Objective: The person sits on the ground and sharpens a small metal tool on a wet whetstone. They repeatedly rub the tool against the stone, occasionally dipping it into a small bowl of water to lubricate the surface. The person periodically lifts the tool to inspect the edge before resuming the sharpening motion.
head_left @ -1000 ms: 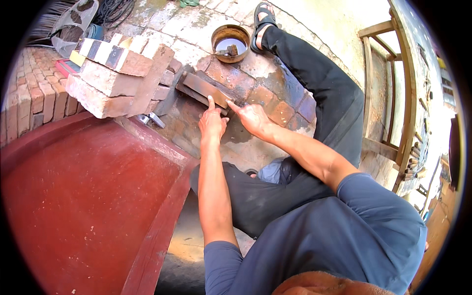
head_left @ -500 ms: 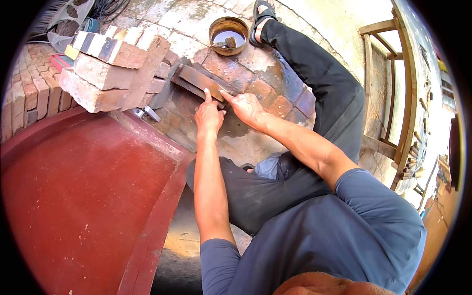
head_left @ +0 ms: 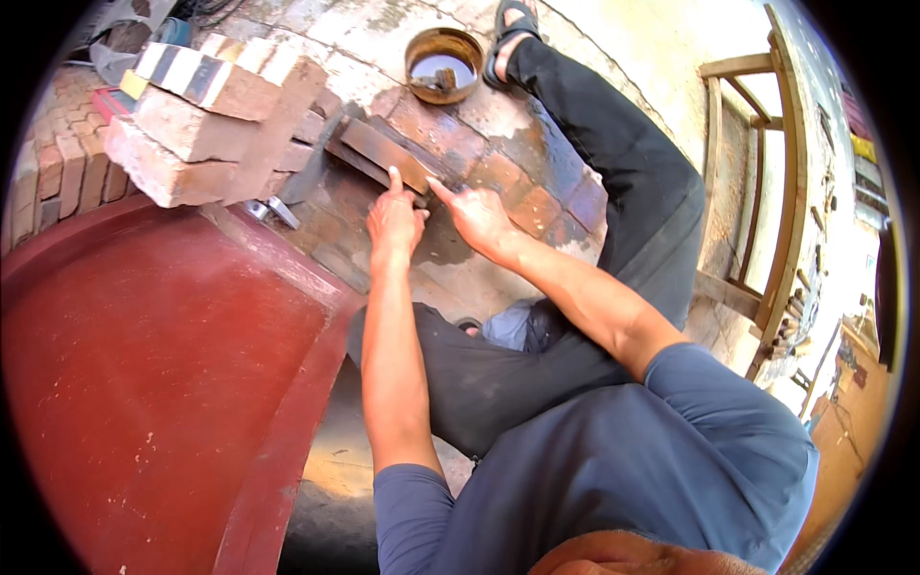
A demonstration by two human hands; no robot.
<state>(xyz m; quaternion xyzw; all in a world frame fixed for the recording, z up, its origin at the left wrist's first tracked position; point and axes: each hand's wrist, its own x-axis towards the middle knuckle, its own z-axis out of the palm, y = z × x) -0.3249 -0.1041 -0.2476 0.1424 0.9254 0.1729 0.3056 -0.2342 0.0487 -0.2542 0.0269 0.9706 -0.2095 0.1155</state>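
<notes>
A long brown flat block [head_left: 383, 151], perhaps a sharpening stone, lies aslant on wet brick paving, with a darker layer under it. My left hand [head_left: 391, 228] is at its near end, index finger stretched onto the top and the other fingers curled under. From the right, my right hand [head_left: 479, 218] sets its index fingertip on the block's near right corner, its remaining fingers folded. Something small and dark shows between the hands, but what the curled fingers grip is hidden. Beyond the block stands a round rusty bowl [head_left: 443, 50] of cloudy water with a brownish lump in it.
Stacked bricks [head_left: 206, 120] rise left of the block, beside a small metal piece [head_left: 278, 211]. A large red panel [head_left: 163, 383] fills the lower left. My black-trousered leg [head_left: 637, 163] stretches out on the right, near a wooden frame [head_left: 781, 182].
The whole view has shifted slightly. Both hands stay at the block's near end; the right fingertip sits a little closer to its corner.
</notes>
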